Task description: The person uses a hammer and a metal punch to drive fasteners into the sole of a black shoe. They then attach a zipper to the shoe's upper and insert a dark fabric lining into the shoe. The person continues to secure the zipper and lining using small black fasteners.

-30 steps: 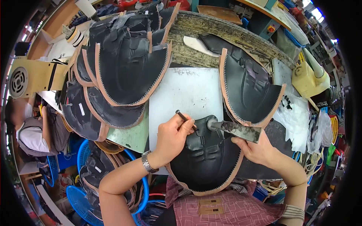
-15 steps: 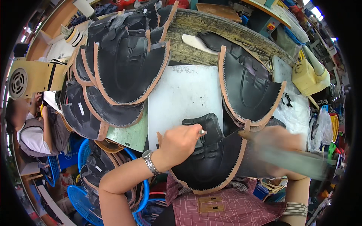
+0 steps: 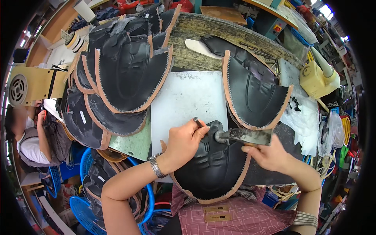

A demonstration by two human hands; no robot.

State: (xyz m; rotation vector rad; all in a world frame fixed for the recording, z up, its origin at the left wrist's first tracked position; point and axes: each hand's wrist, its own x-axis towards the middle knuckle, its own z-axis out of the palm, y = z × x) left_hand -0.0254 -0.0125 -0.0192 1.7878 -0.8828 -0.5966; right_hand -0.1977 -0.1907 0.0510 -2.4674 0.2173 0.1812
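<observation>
A black leather shoe upper [image 3: 205,176] with a tan, zigzag-stitched rim lies before me, overlapping a white board [image 3: 188,94]. My left hand [image 3: 182,144] rests over its left side, fingers pinched round a short metal rod [image 3: 198,122] whose upper end points up and away. The rod's lower end is hidden by the fingers. In my right hand [image 3: 270,154] is a hammer [image 3: 248,136], its round face over the upper's tongue area, close to the left fingertips. Whether that face touches the leather I cannot tell. The hammer's handle is mostly hidden.
Stacked black uppers [image 3: 131,84] stand at the left; another upper [image 3: 254,94] lies to the right. Metal rods [image 3: 260,52] lie at the back. A yellowish container [image 3: 315,80] and white plastic [image 3: 303,125] are at the right. Blue baskets [image 3: 84,209] sit lower left. A person [image 3: 37,137] works at far left.
My right hand has swung the hammer, blurred before, leftward over the upper near my left hand. The rod in my left hand has tilted upward. The whole view has shifted slightly.
</observation>
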